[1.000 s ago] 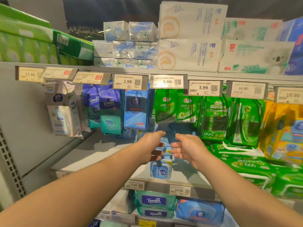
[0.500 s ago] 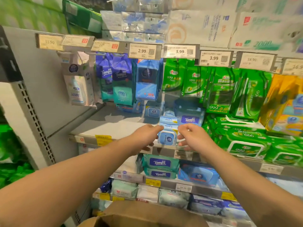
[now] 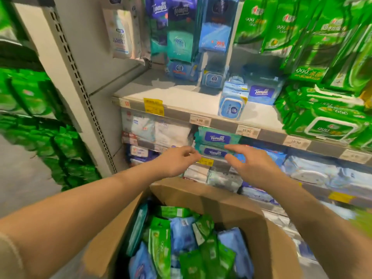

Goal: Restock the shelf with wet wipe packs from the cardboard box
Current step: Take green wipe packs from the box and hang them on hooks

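Observation:
A light blue wet wipe pack stands at the front edge of the grey shelf, in front of a blue Tempo pack. My left hand and my right hand hover empty below that shelf, fingers loosely spread, above the far rim of the open cardboard box. The box holds several green and blue wipe packs.
Green 999 packs fill the shelf's right side and hang above. Tempo and blue packs hang at the back left. Lower shelves carry teal Tempo packs and white packs. A perforated upright stands left, with green stock beyond.
Both hands let go of the light blue pack, which stays on the shelf edge, and dropped toward the box. The view tilted down, showing the box contents.

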